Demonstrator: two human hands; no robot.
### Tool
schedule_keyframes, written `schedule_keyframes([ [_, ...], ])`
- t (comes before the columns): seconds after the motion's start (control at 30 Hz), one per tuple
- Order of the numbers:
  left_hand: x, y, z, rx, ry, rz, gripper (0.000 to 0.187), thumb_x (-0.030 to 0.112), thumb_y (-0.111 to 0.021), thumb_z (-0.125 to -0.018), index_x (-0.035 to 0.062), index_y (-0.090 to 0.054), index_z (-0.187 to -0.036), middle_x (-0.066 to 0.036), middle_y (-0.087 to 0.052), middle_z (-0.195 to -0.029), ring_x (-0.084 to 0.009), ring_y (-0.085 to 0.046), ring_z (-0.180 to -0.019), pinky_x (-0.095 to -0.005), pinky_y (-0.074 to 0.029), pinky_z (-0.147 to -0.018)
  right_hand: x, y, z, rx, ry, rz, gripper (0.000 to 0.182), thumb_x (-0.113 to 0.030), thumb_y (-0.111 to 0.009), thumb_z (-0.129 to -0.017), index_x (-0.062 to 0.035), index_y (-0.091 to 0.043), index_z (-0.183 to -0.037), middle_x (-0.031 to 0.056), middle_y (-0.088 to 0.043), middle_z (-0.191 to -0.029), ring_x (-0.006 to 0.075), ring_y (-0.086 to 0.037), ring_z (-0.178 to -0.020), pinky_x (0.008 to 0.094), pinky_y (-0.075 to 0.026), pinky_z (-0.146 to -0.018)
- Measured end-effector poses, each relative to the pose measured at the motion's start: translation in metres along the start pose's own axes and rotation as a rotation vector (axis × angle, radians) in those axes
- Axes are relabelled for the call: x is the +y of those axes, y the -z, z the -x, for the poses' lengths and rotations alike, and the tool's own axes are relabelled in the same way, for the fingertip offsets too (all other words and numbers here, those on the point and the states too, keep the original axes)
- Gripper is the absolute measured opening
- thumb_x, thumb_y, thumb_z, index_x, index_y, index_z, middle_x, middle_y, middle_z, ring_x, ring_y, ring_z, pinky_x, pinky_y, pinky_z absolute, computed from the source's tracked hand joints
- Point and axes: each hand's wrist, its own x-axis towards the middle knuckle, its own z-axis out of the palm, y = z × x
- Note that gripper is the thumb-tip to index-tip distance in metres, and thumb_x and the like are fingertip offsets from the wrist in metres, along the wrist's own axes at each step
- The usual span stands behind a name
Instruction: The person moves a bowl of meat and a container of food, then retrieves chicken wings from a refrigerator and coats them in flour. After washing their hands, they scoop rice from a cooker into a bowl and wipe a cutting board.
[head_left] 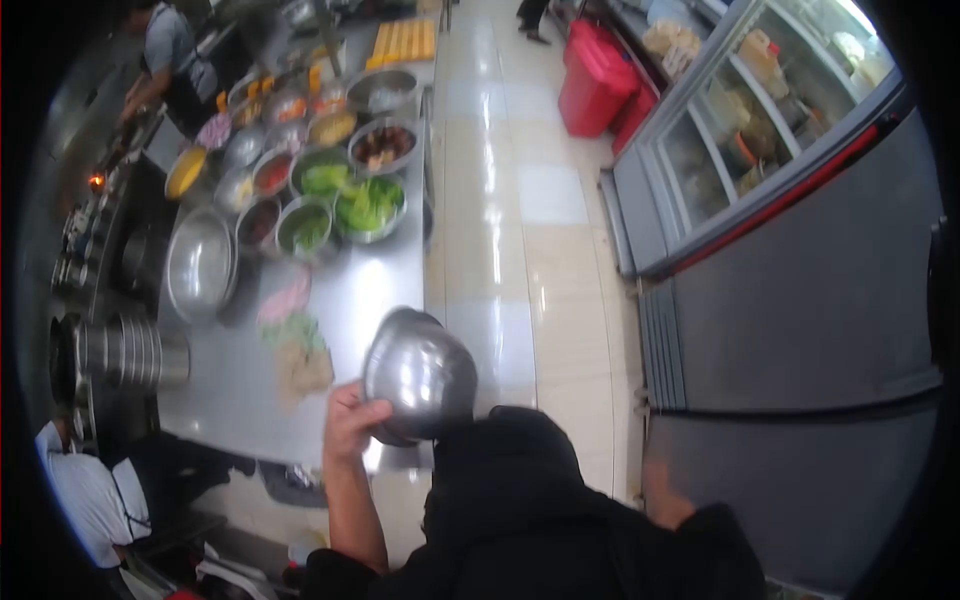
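A shiny metal bowl, tipped on its side, is held by my left hand at the near right corner of the steel table. The fingers are closed on the bowl's left rim, with the thumb across its outside. My right hand hangs low on the right, beside the grey refrigerator front; motion smears it, so its fingers cannot be made out. Crumpled pink, green and brown cloths lie on the table left of the bowl.
Bowls of greens and other foods cover the table's far part. Large empty bowls and stacked pots are at left. A person stands far left, another near left. Red bins and a glass-door refrigerator line the right.
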Motion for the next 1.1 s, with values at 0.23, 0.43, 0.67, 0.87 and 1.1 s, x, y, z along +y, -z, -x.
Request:
schedule_keyframes([
  [0.23, -0.010, -0.075, -0.131, -0.119, 0.162, -0.298, 0.015, 0.010, -0.062, -0.082, -0.0015, -0.061, -0.092, -0.001, -0.060, -0.079, -0.0068, -0.052, -0.070, -0.0220, -0.042, -0.064, -0.099, 0.272, 0.008, -0.285, 0.040, -0.959, 0.036, -0.016, -0.056, -0.074, -0.0057, -0.053, -0.108, 0.0154, -0.053, -0.107, 0.0271, -0.049, -0.099, 0.0347, -0.039, -0.086],
  [0.43, -0.002, -0.115, -0.200, -0.032, 0.227, -0.501, 0.014, 0.010, -0.065, -0.080, -0.0013, -0.063, -0.088, 0.001, -0.060, -0.080, -0.0049, -0.050, -0.073, -0.0205, -0.040, -0.068, -0.182, 0.236, -0.321, -0.460, 0.285, -0.186, 0.020, -0.022, -0.055, -0.069, -0.0092, -0.068, -0.075, 0.0129, -0.065, -0.083, 0.0257, -0.063, -0.077, 0.0423, -0.048, -0.063],
  [0.67, -0.015, -0.124, -0.290, 0.013, 0.053, -0.752, 0.026, 0.019, -0.066, -0.080, 0.0015, -0.051, -0.068, 0.003, -0.036, -0.057, -0.0055, -0.033, -0.056, -0.0253, -0.027, -0.047, -0.295, 0.533, -0.615, -0.005, 0.040, -1.345, 0.015, -0.017, -0.067, -0.070, -0.0037, -0.064, -0.077, 0.0075, -0.061, -0.068, 0.0131, -0.057, -0.060, 0.0285, -0.047, -0.052],
  [0.87, 0.005, -0.132, -0.412, -0.075, 0.058, -0.741, 0.025, 0.018, -0.064, -0.081, -0.0004, -0.052, -0.071, -0.001, -0.037, -0.057, -0.0067, -0.034, -0.056, -0.0266, -0.029, -0.047, -0.312, 0.586, -0.687, -0.059, 0.297, -1.307, 0.014, -0.013, -0.062, -0.075, -0.0029, -0.063, -0.085, 0.0060, -0.063, -0.071, 0.0123, -0.056, -0.058, 0.0256, -0.046, -0.050],
  [1.1, 0.035, -0.136, -0.596, -0.131, -0.006, -0.647, 0.014, 0.012, -0.062, -0.082, -0.0002, -0.061, -0.088, 0.004, -0.053, -0.070, -0.0036, -0.043, -0.066, -0.0211, -0.036, -0.056, -0.205, 0.402, -0.577, -0.597, -0.403, -1.570, 0.019, -0.027, -0.054, -0.080, -0.0136, -0.065, -0.072, 0.0044, -0.061, -0.066, 0.0130, -0.059, -0.066, 0.0290, -0.046, -0.052],
])
